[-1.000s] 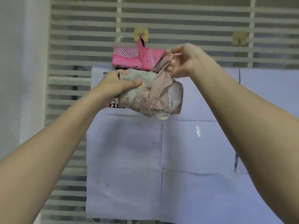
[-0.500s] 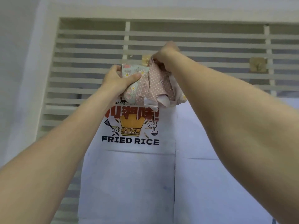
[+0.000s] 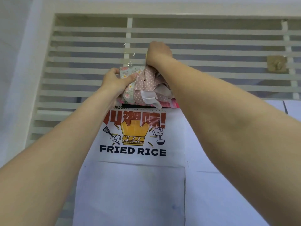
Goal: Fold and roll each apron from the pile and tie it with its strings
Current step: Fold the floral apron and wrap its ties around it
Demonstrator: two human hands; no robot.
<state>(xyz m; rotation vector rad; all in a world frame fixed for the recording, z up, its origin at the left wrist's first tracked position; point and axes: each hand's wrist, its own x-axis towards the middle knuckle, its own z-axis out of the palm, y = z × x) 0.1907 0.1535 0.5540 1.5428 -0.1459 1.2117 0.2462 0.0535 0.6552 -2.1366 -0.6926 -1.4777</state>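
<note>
A rolled floral apron (image 3: 130, 90), bound with pink polka-dot strings (image 3: 147, 82), is held up against a white slatted panel (image 3: 84, 62). My left hand (image 3: 114, 80) grips its left end, thumb across the front. Just above the roll's right end, my right hand (image 3: 158, 53) is closed at a slat, over the string; its fingers are hidden, as is the hook there. A pink rolled apron (image 3: 172, 104) peeks out under the floral one, mostly covered.
A white sheet printed "FRIED RICE" (image 3: 132, 151) hangs below the roll, with plain white sheets (image 3: 219, 193) around it. A tan adhesive hook (image 3: 276, 63) sits on a slat at the right. A pale wall (image 3: 14, 62) lies to the left.
Both hands have lifted the floral roll upward, over the pink apron. My right hand rose to the slat above, and my view tilted up to show the printed sheet.
</note>
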